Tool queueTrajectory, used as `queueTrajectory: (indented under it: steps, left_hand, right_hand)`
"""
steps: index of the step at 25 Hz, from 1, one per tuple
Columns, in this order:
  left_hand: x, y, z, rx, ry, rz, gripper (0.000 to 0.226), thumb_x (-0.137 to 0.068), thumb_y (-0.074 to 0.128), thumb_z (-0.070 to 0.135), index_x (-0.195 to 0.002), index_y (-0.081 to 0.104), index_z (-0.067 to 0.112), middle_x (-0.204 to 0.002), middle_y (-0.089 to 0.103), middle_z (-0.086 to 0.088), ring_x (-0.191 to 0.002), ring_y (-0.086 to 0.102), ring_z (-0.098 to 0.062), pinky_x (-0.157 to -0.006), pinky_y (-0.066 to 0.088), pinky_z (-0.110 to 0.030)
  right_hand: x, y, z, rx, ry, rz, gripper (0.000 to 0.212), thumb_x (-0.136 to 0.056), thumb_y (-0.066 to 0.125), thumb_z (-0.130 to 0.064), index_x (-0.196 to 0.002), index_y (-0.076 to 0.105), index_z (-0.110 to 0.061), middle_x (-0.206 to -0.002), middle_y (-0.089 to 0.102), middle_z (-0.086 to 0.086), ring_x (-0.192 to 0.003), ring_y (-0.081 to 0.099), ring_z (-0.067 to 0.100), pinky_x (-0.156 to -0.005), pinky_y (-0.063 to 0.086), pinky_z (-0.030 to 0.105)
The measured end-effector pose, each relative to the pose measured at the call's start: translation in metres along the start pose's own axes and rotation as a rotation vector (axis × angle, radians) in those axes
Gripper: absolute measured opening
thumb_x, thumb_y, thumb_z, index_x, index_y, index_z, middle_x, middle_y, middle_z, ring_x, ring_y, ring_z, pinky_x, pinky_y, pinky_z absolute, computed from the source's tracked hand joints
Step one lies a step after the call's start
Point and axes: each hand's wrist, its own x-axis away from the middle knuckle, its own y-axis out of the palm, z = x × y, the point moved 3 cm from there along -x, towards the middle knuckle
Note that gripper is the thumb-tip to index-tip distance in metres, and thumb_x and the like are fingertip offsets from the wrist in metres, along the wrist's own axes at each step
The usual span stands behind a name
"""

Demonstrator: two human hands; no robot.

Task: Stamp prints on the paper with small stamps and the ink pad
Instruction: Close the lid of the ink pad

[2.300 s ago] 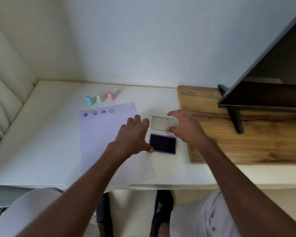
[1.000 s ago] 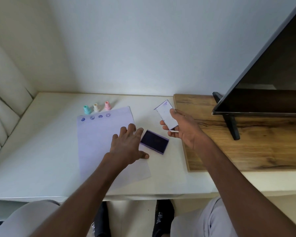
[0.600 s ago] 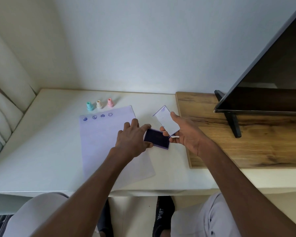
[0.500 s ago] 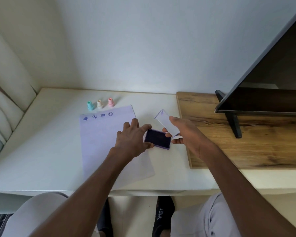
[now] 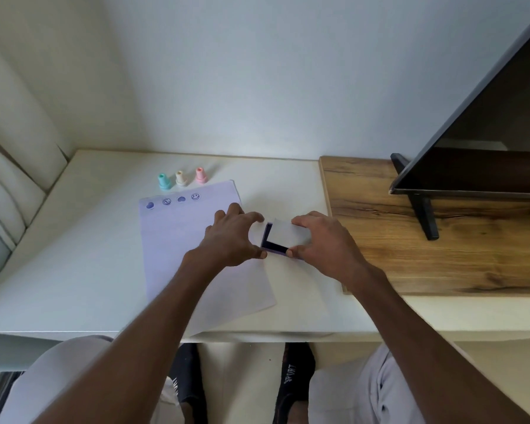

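A white sheet of paper (image 5: 190, 246) lies on the white table (image 5: 74, 270), with several purple prints along its top edge. Three small stamps stand behind it: a teal stamp (image 5: 164, 182), a cream stamp (image 5: 180, 178) and a pink stamp (image 5: 200, 175). The purple ink pad (image 5: 271, 244) sits right of the paper. My right hand (image 5: 325, 243) holds the pale lid (image 5: 288, 235) over the pad, covering most of it. My left hand (image 5: 236, 237) grips the pad's left side between thumb and fingers.
A wooden board (image 5: 441, 228) lies on the table's right part and carries a dark screen (image 5: 487, 142) on a black foot (image 5: 423, 215). A cushioned seat back (image 5: 10, 185) borders the left. My knees and shoes show under the front edge.
My right hand lifted the lid from behind the pad, swung it round and lowered it onto the pad. My left hand slid from the paper to the pad's left edge.
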Motion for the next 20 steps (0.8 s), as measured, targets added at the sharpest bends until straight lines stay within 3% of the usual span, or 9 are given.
queueTrajectory:
  steps: [5, 20]
  left_hand:
    - [0.000, 0.004, 0.002, -0.026, 0.026, 0.067, 0.068, -0.081, 0.080, 0.043, -0.141, 0.050, 0.042, -0.125, 0.042, 0.000, -0.116, 0.040, -0.027, -0.095, 0.047, -0.045]
    - [0.001, 0.008, 0.000, -0.075, 0.015, 0.096, 0.069, -0.082, 0.078, 0.048, -0.144, 0.047, 0.042, -0.127, 0.042, 0.000, -0.118, 0.041, -0.027, -0.090, 0.049, -0.046]
  right_hand:
    - [-0.003, 0.010, -0.009, 0.058, -0.023, 0.002, 0.067, -0.075, 0.088, -0.040, -0.134, 0.062, -0.023, -0.124, 0.063, -0.007, -0.107, 0.062, 0.019, -0.085, 0.055, 0.036]
    - [-0.004, 0.021, -0.013, 0.058, 0.008, 0.012, 0.068, -0.073, 0.091, -0.035, -0.132, 0.062, -0.019, -0.125, 0.063, 0.000, -0.109, 0.061, 0.022, -0.087, 0.053, 0.033]
